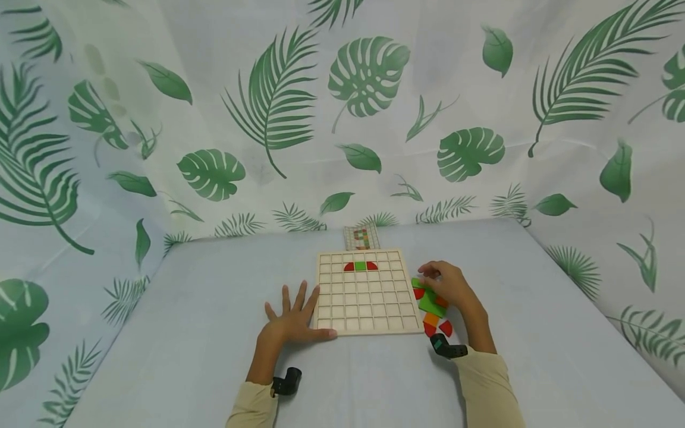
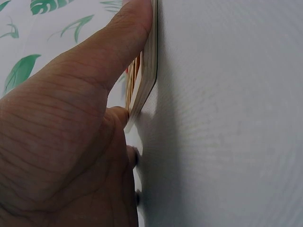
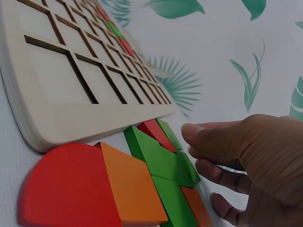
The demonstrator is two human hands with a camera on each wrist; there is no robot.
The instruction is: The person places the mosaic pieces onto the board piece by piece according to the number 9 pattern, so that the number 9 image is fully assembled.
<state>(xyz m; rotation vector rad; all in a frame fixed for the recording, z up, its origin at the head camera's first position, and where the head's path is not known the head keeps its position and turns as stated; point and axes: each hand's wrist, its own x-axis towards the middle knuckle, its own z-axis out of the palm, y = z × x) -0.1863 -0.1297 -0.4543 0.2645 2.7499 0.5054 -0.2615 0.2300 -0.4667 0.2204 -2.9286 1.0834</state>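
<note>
A wooden grid board (image 1: 364, 308) lies flat on the table. In one of its far rows a green square (image 1: 360, 266) sits between two red quarter-round pieces (image 1: 349, 267). My left hand (image 1: 291, 324) is spread at the board's near left corner, thumb along the front edge and fingertips at the left side. Over the loose pieces right of the board hovers my right hand (image 1: 448, 284), its fingers loosely bent and nothing visible between them. Below it lie green blocks (image 3: 163, 163), an orange block (image 3: 130, 184) and a red rounded block (image 3: 71, 187).
Behind the board lies a small pattern card (image 1: 351, 239) with a coloured figure on a grid. A pale cloth covers the table (image 1: 214, 285). Leaf-printed curtains (image 1: 299, 196) stand at the back and both sides.
</note>
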